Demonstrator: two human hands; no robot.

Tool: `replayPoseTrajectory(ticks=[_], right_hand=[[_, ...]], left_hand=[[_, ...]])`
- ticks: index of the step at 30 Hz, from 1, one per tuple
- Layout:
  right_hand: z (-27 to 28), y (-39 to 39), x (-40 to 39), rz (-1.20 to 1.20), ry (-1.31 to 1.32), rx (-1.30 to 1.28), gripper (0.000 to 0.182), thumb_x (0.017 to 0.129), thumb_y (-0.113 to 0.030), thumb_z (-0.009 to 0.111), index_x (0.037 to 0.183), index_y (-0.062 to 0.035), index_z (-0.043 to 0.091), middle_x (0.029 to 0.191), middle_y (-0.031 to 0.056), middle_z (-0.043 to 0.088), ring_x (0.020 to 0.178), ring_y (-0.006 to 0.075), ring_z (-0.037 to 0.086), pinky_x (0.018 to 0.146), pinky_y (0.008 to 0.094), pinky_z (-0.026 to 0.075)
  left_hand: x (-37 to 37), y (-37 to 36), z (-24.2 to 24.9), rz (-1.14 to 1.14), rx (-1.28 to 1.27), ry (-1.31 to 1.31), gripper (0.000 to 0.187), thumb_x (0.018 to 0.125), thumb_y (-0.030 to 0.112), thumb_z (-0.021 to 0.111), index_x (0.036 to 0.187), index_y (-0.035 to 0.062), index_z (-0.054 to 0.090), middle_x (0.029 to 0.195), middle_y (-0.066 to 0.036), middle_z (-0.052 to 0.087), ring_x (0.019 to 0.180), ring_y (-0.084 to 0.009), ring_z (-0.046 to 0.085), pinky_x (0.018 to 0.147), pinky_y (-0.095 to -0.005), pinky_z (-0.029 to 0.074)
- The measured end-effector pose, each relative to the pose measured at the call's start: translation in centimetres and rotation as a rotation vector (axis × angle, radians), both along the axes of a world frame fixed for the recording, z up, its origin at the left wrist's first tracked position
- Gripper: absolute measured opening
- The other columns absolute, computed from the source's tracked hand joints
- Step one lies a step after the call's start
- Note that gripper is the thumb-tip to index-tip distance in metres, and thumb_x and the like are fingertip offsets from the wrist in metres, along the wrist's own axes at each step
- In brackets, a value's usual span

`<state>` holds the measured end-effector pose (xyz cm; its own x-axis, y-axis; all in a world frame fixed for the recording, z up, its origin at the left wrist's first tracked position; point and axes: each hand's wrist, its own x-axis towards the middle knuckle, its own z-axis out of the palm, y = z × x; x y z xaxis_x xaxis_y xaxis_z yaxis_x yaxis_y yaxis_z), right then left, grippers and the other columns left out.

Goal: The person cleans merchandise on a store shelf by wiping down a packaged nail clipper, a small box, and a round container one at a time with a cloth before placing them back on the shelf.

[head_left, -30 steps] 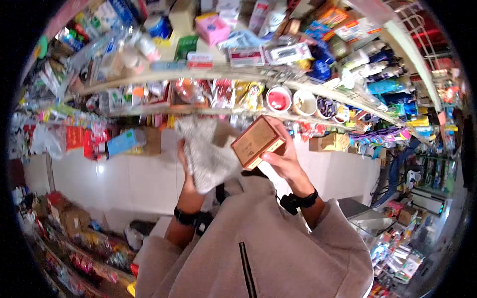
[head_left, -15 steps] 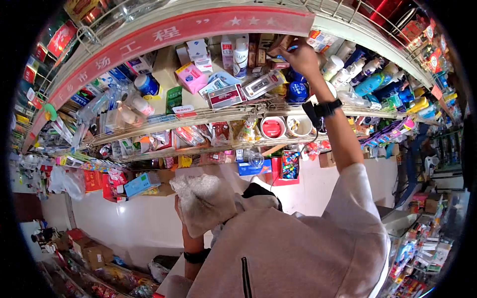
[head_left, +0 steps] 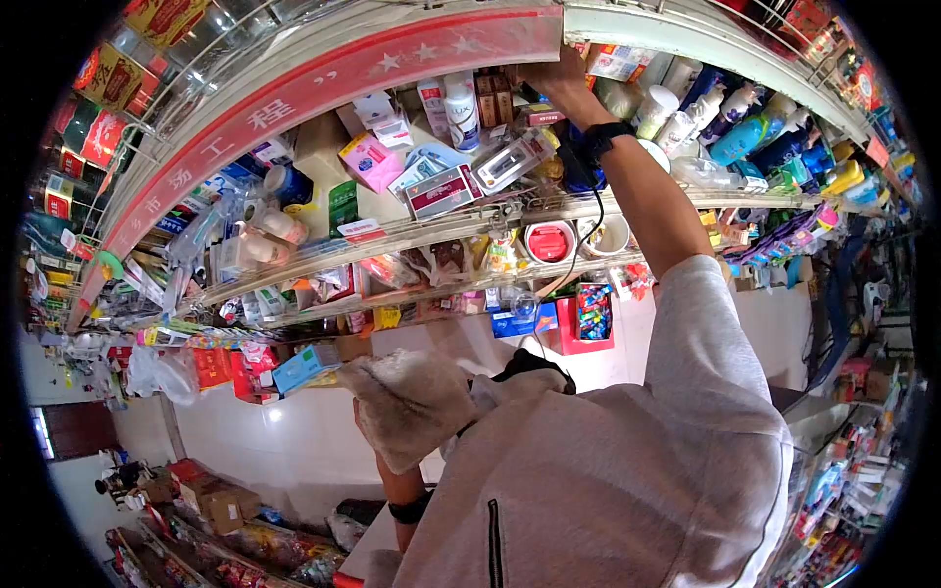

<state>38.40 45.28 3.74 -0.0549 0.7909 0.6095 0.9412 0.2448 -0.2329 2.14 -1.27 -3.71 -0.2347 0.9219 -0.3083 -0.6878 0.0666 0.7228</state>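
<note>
My right hand (head_left: 557, 76) reaches into the upper shelf, beneath the end of the red banner (head_left: 363, 69). Its fingers are mostly hidden, so its grasp cannot be made out. Close by are small brown boxes (head_left: 493, 100), a white spray can (head_left: 462, 116) and a boxed item in clear packaging (head_left: 515, 162). A black band with a cable circles the right wrist. Low in the view, my left hand (head_left: 364, 423) is almost wholly behind a fluffy beige cloth (head_left: 407, 404); whether it grips the cloth is not visible.
Pump bottles (head_left: 737, 140) crowd the shelf to the right. A pink box (head_left: 370, 160) and a dark red box (head_left: 443, 192) lie left of centre. Below are round white tubs (head_left: 549, 242), a red box of colourful small items (head_left: 594, 314) and a wire shelf edge (head_left: 392, 240).
My right hand has moved left and deeper under the banner, hiding its fingers. The view has shifted slightly, and the beige cloth appears a little farther right.
</note>
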Motion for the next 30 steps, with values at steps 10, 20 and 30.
replayPoseTrajectory(ticks=[10,20,30], right_hand=[[0.1,-0.3,-0.8,-0.183,-0.102,-0.077,0.093,0.074,-0.068,0.068,0.127,0.0062,0.047,0.099,0.0225,0.071,0.092,0.0335,0.072,0.08,0.0409,0.059],[-3.0,1.2,-1.5,-0.107,0.135,-0.158,0.093,0.075,-0.061,0.072,0.127,0.0101,0.042,0.099,0.0222,0.071,0.095,0.0341,0.071,0.08,0.0418,0.058],[-8.6,5.4,-1.0,-0.249,0.254,-0.262,0.039,0.089,-0.038,0.059,0.112,-0.0081,0.067,0.102,0.0225,0.07,0.09,0.0413,0.069,0.075,0.0499,0.057]], left_hand=[[0.0,-6.0,2.2,0.03,-0.237,0.324,0.051,0.098,0.019,0.058,0.143,0.0027,0.039,0.134,-0.014,0.053,0.12,-0.0247,0.054,0.1,-0.0339,0.046],[-0.8,0.8,1.1,-0.052,-0.098,0.21,0.05,0.099,0.02,0.057,0.142,0.0029,0.04,0.133,-0.013,0.053,0.119,-0.0247,0.055,0.099,-0.0344,0.046],[-1.2,-6.7,1.5,0.014,-0.25,0.363,0.049,0.1,0.022,0.056,0.142,0.0031,0.041,0.132,-0.013,0.054,0.118,-0.0247,0.055,0.099,-0.0348,0.047]])
